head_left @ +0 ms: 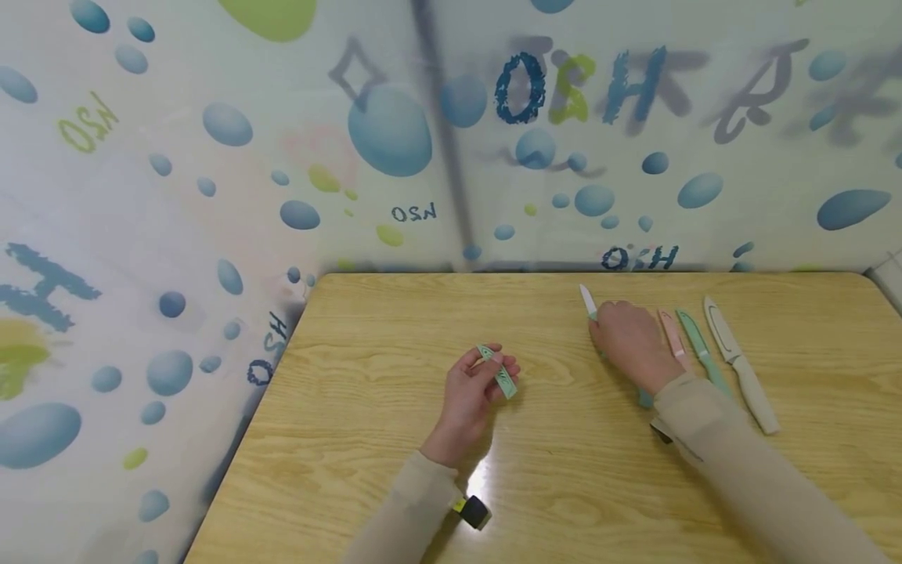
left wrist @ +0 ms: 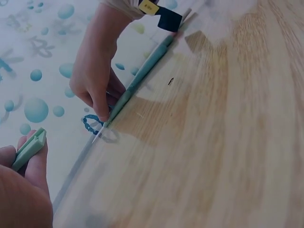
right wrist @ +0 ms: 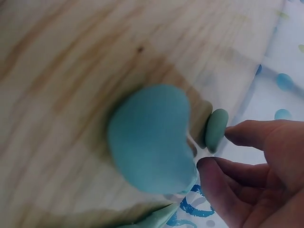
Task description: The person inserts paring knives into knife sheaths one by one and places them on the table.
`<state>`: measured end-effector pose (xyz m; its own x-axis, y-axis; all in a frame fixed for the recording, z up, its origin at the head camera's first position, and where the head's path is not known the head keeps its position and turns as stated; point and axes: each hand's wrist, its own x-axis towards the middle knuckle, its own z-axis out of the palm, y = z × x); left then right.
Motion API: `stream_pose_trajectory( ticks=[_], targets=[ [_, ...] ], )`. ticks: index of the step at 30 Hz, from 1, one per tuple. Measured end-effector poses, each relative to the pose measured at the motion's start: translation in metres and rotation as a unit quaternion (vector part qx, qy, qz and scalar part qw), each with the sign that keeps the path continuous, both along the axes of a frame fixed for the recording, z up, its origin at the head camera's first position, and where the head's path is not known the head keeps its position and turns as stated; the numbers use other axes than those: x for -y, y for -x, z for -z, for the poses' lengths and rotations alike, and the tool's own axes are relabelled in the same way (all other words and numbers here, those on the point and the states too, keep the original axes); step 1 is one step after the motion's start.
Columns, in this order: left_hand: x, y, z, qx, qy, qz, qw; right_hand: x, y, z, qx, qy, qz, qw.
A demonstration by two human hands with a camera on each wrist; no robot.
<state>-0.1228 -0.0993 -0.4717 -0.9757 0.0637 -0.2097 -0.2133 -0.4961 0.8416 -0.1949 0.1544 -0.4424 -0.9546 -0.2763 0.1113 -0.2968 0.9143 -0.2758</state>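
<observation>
My left hand [head_left: 468, 395] holds a small mint-green knife sheath [head_left: 506, 381] with dark markings, thumb across it, above the table. The sheath's open-ended, hollow form [left wrist: 31, 149] shows in the left wrist view. My right hand [head_left: 627, 345] is low over a paring knife with a bare pale blade [head_left: 587, 301] pointing to the table's back edge. Its fingers pinch the blue-green handle [left wrist: 147, 69] close to the blade. In the right wrist view the handle's rounded butt [right wrist: 152, 137] looms large, and part of the grip is hidden.
Right of my right hand lie a pink sheathed knife [head_left: 672, 333], a green sheathed knife [head_left: 698, 337] and a longer white sheathed knife [head_left: 740, 364]. They rest side by side on the wooden table [head_left: 338, 439]. A patterned wall covering [head_left: 493, 180] stands behind the table.
</observation>
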Motion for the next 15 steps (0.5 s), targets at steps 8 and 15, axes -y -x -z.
stream_pose_trajectory(
  ticks=[8, 15],
  targets=[
    [-0.0015, -0.001, -0.0028, 0.002, 0.001, 0.003, 1.0, -0.0004, 0.004, 0.0019, 0.015, -0.011, 0.003, 0.9998],
    [-0.0018, -0.0013, -0.0027, 0.004, 0.003, -0.003, 1.0, 0.0002, 0.0072, 0.0011, 0.058, -0.014, 0.015, 0.9981]
  ],
)
